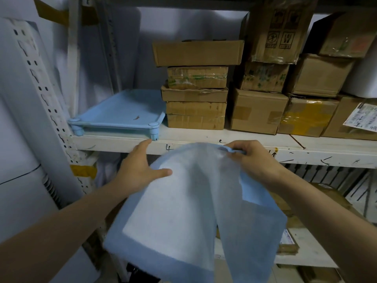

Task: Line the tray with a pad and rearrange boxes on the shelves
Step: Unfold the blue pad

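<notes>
Head view
Tray: shallow light-blue plastic tray on short round feet [120, 111], standing on the left end of the white metal shelf [204, 139]; nothing lies in it, only a small reddish-brown mark on its floor.
Boxes, left stack: five brown cardboard boxes [195, 84] piled just right of the tray and touching its right edge; the widest, flat one lies on top and overhangs the smaller taped one beneath it.
Boxes, middle: a plain cardboard box with tape patches [258, 111] carries a smaller box with green print, and above that a plastic-wrapped carton with black handling symbols [279, 33].
Boxes, right: more cartons stacked to the frame edge, one with yellow tape [306, 117], one bearing a white printed label [363, 117]. All boxes are closed; contents not visible.
Lower shelf: further boxes partly hidden behind the pad and arms.
Pad: light-blue absorbent pad with a white quilted centre [183, 211], held in the air in front of the shelf edge, below the tray, partly unfolded and draping down.
Left hand [142, 168]: fingers spread flat, thumb pressed onto the pad's upper left part, fingertips reaching toward the shelf edge.
Right hand [251, 158]: fingers curled, pinching the pad's upper blue border.
Forearms: both bare, extended forward.
</notes>
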Demonstrator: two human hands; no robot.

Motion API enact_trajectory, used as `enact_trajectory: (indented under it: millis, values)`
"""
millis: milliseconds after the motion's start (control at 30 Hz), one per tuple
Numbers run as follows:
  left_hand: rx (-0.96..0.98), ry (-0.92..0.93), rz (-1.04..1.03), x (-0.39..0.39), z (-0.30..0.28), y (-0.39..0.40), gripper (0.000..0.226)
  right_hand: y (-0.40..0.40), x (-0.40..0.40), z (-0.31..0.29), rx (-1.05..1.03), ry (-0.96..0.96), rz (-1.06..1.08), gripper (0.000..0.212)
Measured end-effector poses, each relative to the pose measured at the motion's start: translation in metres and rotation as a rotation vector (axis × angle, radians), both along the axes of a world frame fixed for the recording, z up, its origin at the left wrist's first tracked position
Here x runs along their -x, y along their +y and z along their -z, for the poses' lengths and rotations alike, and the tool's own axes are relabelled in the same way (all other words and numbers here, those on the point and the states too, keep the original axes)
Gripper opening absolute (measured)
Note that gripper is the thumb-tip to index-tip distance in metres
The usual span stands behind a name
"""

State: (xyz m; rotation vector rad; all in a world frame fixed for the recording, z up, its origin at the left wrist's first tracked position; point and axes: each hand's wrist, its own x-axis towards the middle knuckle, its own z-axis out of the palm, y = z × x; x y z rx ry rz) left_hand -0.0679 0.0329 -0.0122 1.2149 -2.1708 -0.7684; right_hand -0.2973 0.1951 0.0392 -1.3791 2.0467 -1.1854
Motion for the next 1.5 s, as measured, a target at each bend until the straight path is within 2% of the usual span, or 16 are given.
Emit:
enact_trajectory:
  millis: [100, 167, 300, 433, 633, 700, 800, 900, 1000, 1067, 1133, 1167, 1233, 1300, 1367, 1500]
  values:
    - [0.145, -0.043, 0.103, 0.016, -0.002, 0.013, 0.113, 0.000, -0.008, -0.009, 0.013, 0.032, -0.085, 0.023]
    - [0.167, -0.048, 0.164, 0.024, -0.003, 0.018, 0.106, 0.002, -0.011, -0.014, 0.006, 0.033, -0.127, 0.027]
    - [0.004, -0.070, 0.325, 0.030, 0.009, 0.022, 0.075, 0.007, -0.010, -0.021, 0.013, 0.044, -0.146, 0.028]
    - [-0.096, -0.040, 0.397, 0.037, 0.014, 0.029, 0.050, 0.010, -0.007, -0.023, 0.042, 0.047, -0.129, 0.028]
    - [-0.098, 0.020, 0.428, 0.044, 0.015, 0.033, 0.017, 0.013, -0.005, -0.024, 0.052, -0.016, -0.144, 0.026]
    - [-0.086, 0.052, 0.381, 0.045, 0.013, 0.030, 0.018, 0.013, -0.001, -0.023, 0.048, 0.015, -0.134, 0.024]
    - [-0.146, 0.057, 0.336, 0.040, 0.003, 0.022, 0.015, 0.014, 0.013, -0.022, -0.026, 0.240, -0.066, 0.020]
    - [-0.233, -0.052, 0.379, 0.032, -0.011, 0.017, 0.023, 0.017, 0.028, -0.016, -0.246, 0.594, -0.047, 0.010]
    - [-0.326, -0.220, 0.422, 0.029, -0.022, 0.018, 0.023, 0.015, 0.028, -0.005, -0.457, 0.906, 0.059, 0.016]
    - [-0.437, -0.247, 0.442, 0.028, -0.023, 0.024, 0.023, 0.010, 0.025, 0.004, -0.434, 0.990, 0.170, 0.020]
    - [-0.552, -0.189, 0.426, 0.027, -0.021, 0.026, 0.043, 0.002, 0.028, 0.014, -0.327, 0.947, 0.227, 0.025]
    - [-0.600, -0.141, 0.414, 0.028, -0.020, 0.027, 0.049, -0.002, 0.030, 0.020, -0.279, 0.844, 0.195, 0.032]
    - [-0.648, -0.033, 0.373, 0.027, -0.021, 0.028, 0.041, -0.004, 0.031, 0.028, -0.255, 0.510, 0.036, 0.057]
    - [-0.721, 0.122, 0.284, 0.025, -0.019, 0.025, 0.030, -0.001, 0.029, 0.038, -0.256, 0.342, -0.065, 0.078]
    - [-0.814, 0.275, 0.234, 0.017, -0.019, 0.021, 0.029, 0.003, 0.028, 0.049, -0.221, 0.307, -0.052, 0.081]
    - [-0.888, 0.458, 0.153, -0.003, -0.015, 0.011, 0.033, 0.016, 0.030, 0.078, -0.237, 0.112, 0.068, 0.068]
